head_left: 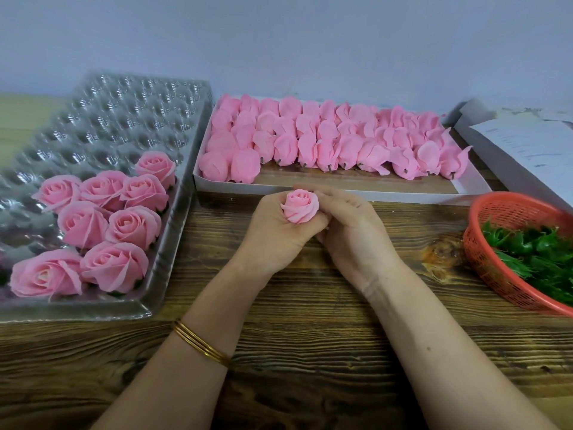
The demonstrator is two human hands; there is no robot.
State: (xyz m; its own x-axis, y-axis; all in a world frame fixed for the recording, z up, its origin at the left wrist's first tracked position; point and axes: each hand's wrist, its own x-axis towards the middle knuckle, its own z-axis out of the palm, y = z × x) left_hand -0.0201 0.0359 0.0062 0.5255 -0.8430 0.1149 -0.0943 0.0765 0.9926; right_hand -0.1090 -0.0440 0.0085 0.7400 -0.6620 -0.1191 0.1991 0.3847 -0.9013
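Rose (300,206) upright, bloom facing up.

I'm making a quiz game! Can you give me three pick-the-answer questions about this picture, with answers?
1. Where on the table is the red basket of green leaves? A) left B) middle C) right
2. How many pink roses sit in the clear tray? A) eight B) three C) twenty
3. The middle rose is A) lying loose B) gripped C) torn
C, it stands at the right edge; A, eight fill the tray's near end; B, left hand and right hand hold it.
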